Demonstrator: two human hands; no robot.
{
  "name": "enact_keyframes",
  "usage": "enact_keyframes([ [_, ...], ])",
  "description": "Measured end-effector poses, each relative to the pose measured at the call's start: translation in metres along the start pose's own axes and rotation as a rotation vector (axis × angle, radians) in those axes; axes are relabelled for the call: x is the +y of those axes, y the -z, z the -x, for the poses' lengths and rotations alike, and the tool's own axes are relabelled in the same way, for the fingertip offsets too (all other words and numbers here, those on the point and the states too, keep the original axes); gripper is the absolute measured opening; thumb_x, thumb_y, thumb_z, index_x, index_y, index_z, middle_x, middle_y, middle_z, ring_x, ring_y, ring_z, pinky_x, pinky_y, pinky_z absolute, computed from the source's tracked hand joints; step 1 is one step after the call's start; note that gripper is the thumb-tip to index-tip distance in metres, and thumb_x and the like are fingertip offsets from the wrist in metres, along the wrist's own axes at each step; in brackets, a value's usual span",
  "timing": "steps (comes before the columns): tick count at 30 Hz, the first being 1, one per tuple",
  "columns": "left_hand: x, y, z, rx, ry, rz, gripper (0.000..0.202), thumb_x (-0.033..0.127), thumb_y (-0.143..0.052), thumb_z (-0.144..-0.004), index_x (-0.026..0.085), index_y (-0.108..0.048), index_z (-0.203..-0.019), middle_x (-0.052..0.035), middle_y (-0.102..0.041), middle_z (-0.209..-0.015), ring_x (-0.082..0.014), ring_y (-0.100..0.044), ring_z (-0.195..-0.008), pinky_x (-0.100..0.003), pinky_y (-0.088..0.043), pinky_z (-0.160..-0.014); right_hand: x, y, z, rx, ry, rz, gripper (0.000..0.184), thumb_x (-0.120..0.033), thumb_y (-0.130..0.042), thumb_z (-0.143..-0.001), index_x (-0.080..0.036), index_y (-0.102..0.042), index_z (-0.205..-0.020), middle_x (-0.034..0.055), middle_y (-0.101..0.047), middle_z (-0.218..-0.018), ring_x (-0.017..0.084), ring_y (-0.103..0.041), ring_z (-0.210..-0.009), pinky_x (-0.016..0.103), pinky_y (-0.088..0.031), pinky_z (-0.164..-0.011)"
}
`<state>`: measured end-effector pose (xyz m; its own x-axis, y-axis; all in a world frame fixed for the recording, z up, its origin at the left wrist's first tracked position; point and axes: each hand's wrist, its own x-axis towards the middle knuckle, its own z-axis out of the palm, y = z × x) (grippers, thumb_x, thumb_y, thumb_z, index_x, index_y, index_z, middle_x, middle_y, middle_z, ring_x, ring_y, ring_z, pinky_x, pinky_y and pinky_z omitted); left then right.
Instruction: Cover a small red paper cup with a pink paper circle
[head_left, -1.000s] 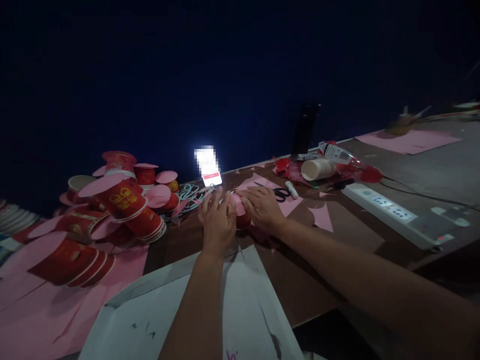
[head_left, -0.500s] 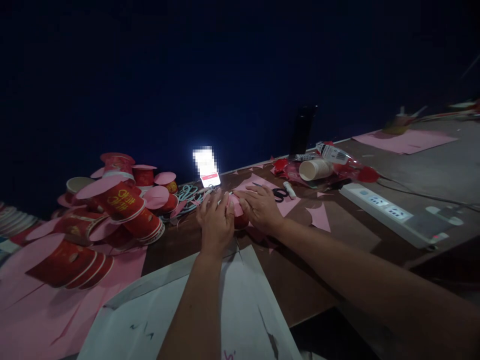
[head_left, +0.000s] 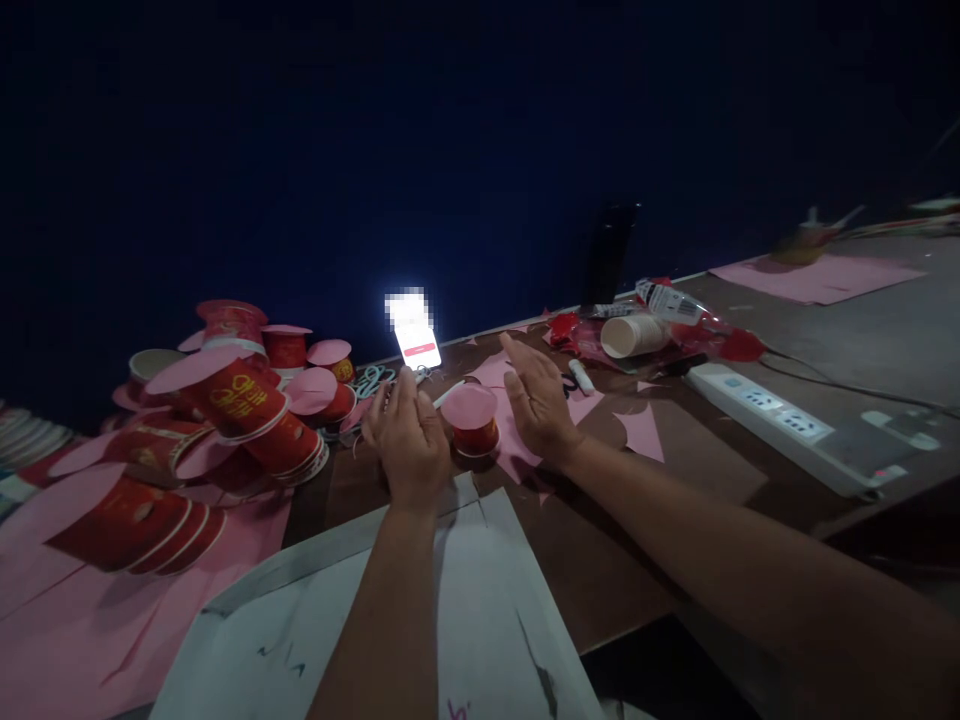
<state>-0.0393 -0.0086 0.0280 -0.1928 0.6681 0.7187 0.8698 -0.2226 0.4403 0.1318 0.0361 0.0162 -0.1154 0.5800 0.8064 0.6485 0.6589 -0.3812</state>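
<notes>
A small red paper cup (head_left: 471,425) with a pink paper disc on top stands upside down on the brown table (head_left: 697,470). My left hand (head_left: 406,440) is just left of it, fingers stretched out, holding nothing. On the cup's right my right hand (head_left: 537,400) is raised flat, fingers together and straight, also holding nothing. Neither hand touches the cup. A pink paper sheet (head_left: 517,440) lies under and behind the cup.
A heap of red cups with pink discs (head_left: 232,410) lies at the left on pink paper. A lit phone (head_left: 414,330), scissors (head_left: 566,382), a glue stick (head_left: 580,377), a tipped paper cup (head_left: 634,337) and a power strip (head_left: 795,425) are behind and to the right. White card (head_left: 465,620) lies near me.
Both hands were pressed around the cup and its pink top; they have let go and moved apart, leaving the cup standing alone between them.
</notes>
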Motion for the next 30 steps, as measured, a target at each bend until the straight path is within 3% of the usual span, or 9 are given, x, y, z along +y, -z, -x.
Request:
enact_keyframes([
  [7, 0.013, -0.006, 0.008, -0.125, -0.066, -0.09, 0.048, 0.032, -0.028, -0.095, 0.014, -0.05, -0.134, -0.0102, -0.054, -0.136, -0.0288, -0.033, -0.136, -0.055, -0.014, -0.112, -0.008, -0.005, 0.006, -0.173, 0.032, 0.101, 0.042, -0.032, -0.033, -0.098, -0.02, -0.051, -0.134, 0.0032, -0.052, -0.139, 0.02, -0.042, -0.13, 0.042, -0.029, -0.108],
  [15, 0.013, -0.011, 0.011, -0.184, -0.094, -0.094, 0.047, 0.035, -0.031, -0.095, 0.017, -0.052, -0.133, -0.0098, -0.051, -0.139, -0.0306, -0.031, -0.137, -0.058, -0.011, -0.112, -0.016, -0.009, 0.011, -0.297, 0.027, 0.195, 0.042, -0.035, -0.033, -0.098, -0.023, -0.051, -0.134, 0.0011, -0.05, -0.141, 0.022, -0.04, -0.129, 0.044, -0.024, -0.108],
  [30, 0.013, -0.013, 0.012, -0.221, -0.081, -0.127, 0.048, 0.033, -0.029, -0.095, 0.014, -0.053, -0.131, -0.0097, -0.053, -0.137, -0.031, -0.033, -0.136, -0.057, -0.016, -0.11, -0.021, -0.007, 0.01, -0.308, -0.001, 0.209, 0.042, -0.037, -0.036, -0.097, -0.022, -0.053, -0.132, 0.0031, -0.053, -0.139, 0.024, -0.044, -0.125, 0.046, -0.023, -0.108],
])
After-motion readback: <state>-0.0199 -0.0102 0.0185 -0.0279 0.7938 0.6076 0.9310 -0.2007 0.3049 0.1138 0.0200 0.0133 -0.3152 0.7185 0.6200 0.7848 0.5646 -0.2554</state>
